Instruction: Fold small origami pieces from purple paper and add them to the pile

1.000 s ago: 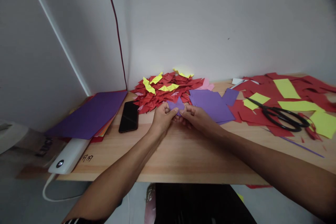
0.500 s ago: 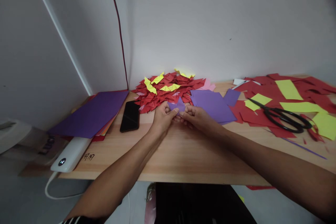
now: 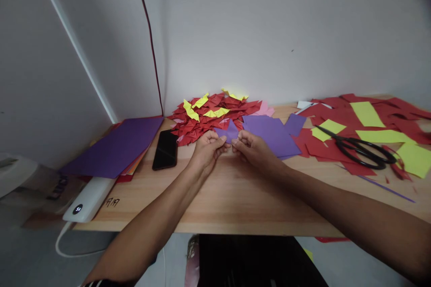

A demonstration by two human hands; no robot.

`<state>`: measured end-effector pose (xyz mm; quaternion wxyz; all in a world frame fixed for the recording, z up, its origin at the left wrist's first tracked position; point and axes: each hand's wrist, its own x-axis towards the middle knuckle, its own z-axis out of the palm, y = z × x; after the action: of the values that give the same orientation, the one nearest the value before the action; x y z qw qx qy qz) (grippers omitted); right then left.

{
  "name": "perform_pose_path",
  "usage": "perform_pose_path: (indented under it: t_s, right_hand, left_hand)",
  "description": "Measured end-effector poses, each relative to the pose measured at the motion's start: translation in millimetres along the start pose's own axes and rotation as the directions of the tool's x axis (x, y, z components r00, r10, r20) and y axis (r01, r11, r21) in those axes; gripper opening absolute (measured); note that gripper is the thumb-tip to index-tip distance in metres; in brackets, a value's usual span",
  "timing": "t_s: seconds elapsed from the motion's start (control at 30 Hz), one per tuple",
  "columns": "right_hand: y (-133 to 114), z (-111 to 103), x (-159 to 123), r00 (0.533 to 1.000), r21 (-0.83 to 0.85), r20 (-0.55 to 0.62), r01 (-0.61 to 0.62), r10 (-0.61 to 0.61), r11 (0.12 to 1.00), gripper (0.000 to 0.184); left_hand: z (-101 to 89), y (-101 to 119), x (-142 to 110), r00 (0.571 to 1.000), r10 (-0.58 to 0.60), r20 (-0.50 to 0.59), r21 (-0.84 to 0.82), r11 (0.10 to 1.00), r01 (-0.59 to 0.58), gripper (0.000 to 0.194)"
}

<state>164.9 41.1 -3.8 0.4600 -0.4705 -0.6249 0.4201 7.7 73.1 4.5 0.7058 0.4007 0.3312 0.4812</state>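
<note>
A small folded piece of purple paper (image 3: 230,132), with a pointed peak at its top, is held up just above the table. My left hand (image 3: 209,147) pinches its left side between thumb and fingers. On its right side the thumb and fingers of my right hand (image 3: 251,147) are closed on it. Behind my hands lies a heap of folded red paper pieces (image 3: 215,116), with several yellow ones on top. A stack of purple paper sheets (image 3: 272,134) lies beside my right hand.
To the left are a black phone (image 3: 164,150), large purple sheets (image 3: 117,145) and a white power bank (image 3: 88,202) with a cable. Black-handled scissors (image 3: 365,152) lie on red and yellow paper scraps (image 3: 367,114) at the right. A wall (image 3: 235,31) rises behind the table (image 3: 215,206).
The fingers of both hands have shifted on the purple paper, and more of its face shows between them. The whole view has moved slightly.
</note>
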Motion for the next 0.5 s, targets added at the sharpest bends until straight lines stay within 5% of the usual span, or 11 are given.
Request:
perform_pose_path:
  t_s: [0.3,0.5]
  right_hand:
    - [0.3,1.6,-1.1,1.0,0.054,-0.011,-0.018,0.019,0.998,0.026]
    - [0.3,1.8,-0.3,1.0,0.019,-0.008,-0.003,0.003,1.0,0.028]
  left_hand:
    - [3.1,3.4,-0.8,0.991,-0.135,-0.003,-0.107,0.985,0.134,0.025]
    - [5.8,2.0,-2.7,0.989,-0.105,0.1,0.021,0.994,0.104,0.017]
